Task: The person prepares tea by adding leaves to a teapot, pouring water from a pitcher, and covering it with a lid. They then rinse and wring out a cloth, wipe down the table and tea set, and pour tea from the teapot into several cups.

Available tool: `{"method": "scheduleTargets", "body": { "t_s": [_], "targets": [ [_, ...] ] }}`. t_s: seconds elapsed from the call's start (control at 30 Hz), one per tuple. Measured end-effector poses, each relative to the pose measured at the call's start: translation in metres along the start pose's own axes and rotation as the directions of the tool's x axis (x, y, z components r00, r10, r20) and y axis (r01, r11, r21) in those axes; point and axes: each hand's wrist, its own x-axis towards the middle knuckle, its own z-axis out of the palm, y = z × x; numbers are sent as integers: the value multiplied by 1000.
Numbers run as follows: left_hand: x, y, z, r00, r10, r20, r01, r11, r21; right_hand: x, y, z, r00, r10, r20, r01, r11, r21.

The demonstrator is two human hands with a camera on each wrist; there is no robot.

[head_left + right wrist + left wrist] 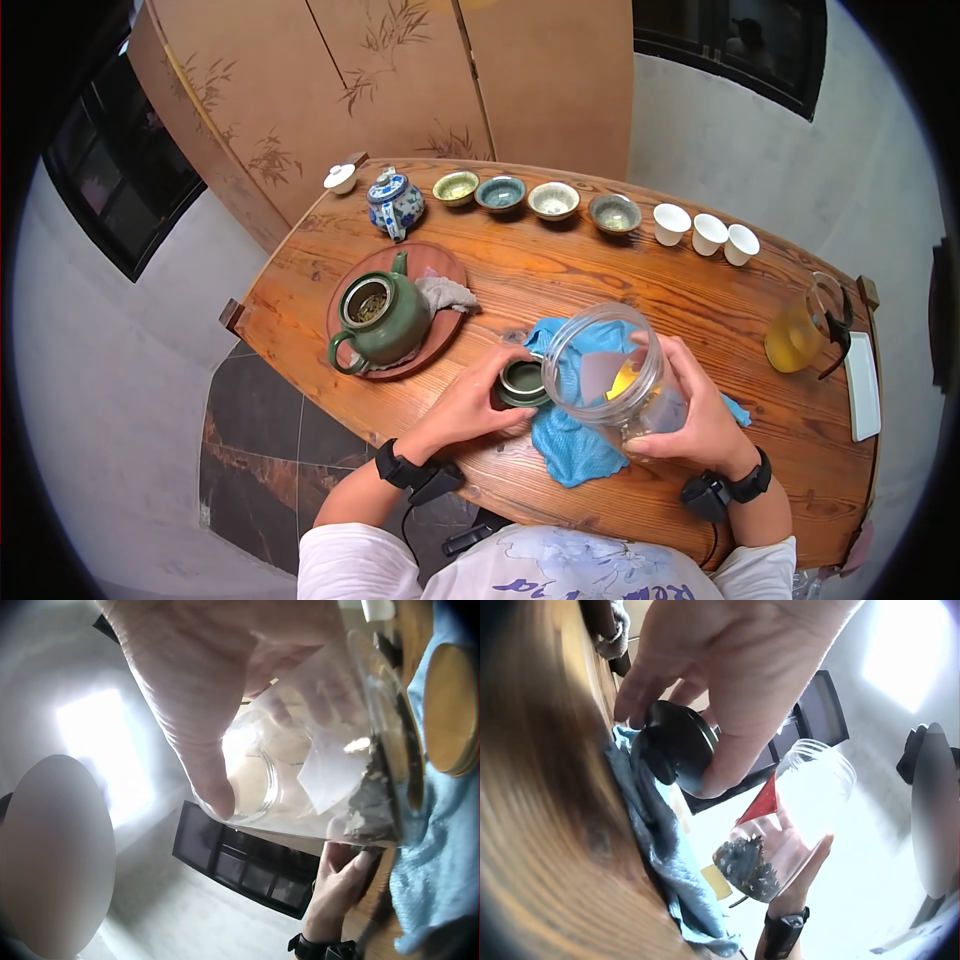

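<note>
My left hand (pixel 475 398) grips a small dark green teapot lid (pixel 524 378) by its edge, its hollow underside facing up, close over the blue cloth (pixel 575 455). In my right hand (pixel 692 418) is a clear jar (pixel 810 799), held tilted with its open mouth toward the head camera. Dark dried tea leaves (pixel 746 866) lie at its bottom, and a red and white packet shows through its wall. A round gold jar lid (pixel 451 709) rests on the cloth. Left of my hands stands a green teapot (pixel 395 325), uncovered, with tea leaves inside.
The teapot sits on a round reddish tray (pixel 455 262) beside a grey rag (pixel 448 295). Along the far edge stand a blue-and-white pot (pixel 395 205), several bowls and white cups (pixel 710 234). A glass pitcher (pixel 795 340) of yellow liquid and a white narrow dish (pixel 862 385) are at right.
</note>
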Motion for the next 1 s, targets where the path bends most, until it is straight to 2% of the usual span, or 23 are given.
{"method": "scheduleTargets", "body": {
  "t_s": [0.07,0.13,0.17,0.33,0.47,0.53,0.57,0.63,0.67,0.73,0.8,0.93,1.0],
  "targets": [
    [-2,-3,-2,1000,-9,-24,8,999,-45,0,4,3,1000,-4,5,4,1000,-7],
    [-3,-9,-3,997,-67,-30,53,940,-338,0,6,5,999,8,34,-7,1000,-29],
    [-4,-10,-7,998,-66,-16,54,919,-390,1,6,6,998,21,61,-17,998,-52],
    [-5,1,-32,998,3,-56,-31,871,-489,0,11,9,995,33,94,-24,996,-89],
    [-6,17,-51,999,31,-9,-32,909,-416,-1,11,10,990,66,126,-59,997,-55],
    [-7,19,-56,995,88,48,-70,953,-295,-1,11,10,989,69,130,-62,996,-58],
    [-7,21,-55,995,86,45,-69,953,-294,-1,10,10,989,71,133,-63,996,-60],
    [-9,23,-52,999,52,-3,-48,901,-431,-2,14,11,991,59,124,-55,998,-38],
    [-11,24,-54,999,49,-11,-48,904,-425,-2,15,12,992,50,112,-48,999,-16],
    [-16,26,-58,996,52,-70,-72,939,-335,-1,15,12,991,48,125,-45,999,-21],
    [-25,26,-70,979,-48,-197,-23,938,-345,-1,15,13,989,50,136,-47,999,-25],
    [-39,17,-107,866,-91,-492,85,996,-34,-1,14,15,989,62,137,-61,998,-14],
    [-42,10,-121,830,-56,-556,157,978,137,-1,12,16,987,71,141,-71,997,-4]
  ]
}}
